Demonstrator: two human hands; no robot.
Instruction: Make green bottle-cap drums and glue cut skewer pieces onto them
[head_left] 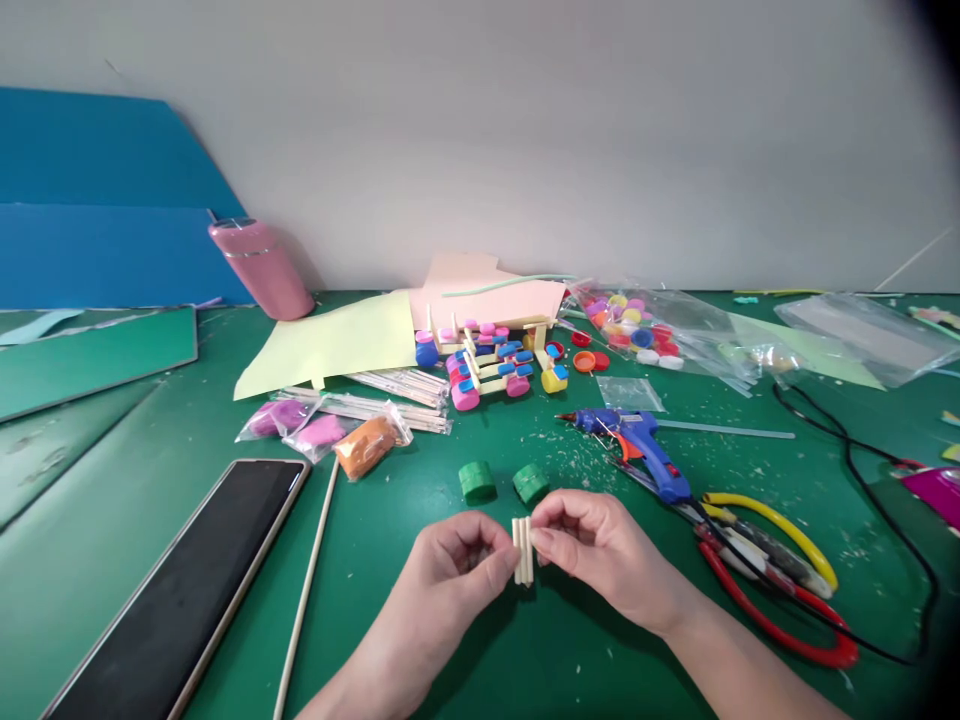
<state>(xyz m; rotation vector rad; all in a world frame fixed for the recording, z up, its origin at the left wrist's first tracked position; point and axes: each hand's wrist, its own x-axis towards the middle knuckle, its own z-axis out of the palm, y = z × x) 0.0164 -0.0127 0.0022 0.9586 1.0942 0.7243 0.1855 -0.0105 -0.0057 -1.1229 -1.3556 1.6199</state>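
Between my two hands, low over the green table, are a few short wooden sticks [523,552] side by side, standing lengthwise away from me. My left hand [457,570] pinches them from the left with thumb and forefinger. From the other side my right hand [589,545] grips them the same way, fingers curled. Just beyond are two green caps, the left one [478,482] apart from the hands and the right one [531,484] close to my right fingers. A blue glue gun [649,450] lies beyond my right hand.
Red-and-yellow-handled pliers [780,560] and a black cord [885,500] lie right. At left are a phone [180,590], a long wooden stick [307,585] and bagged clay [367,445]. Behind are stick-and-cap models [495,365], a bag of caps [637,325] and a pink tumbler [262,270].
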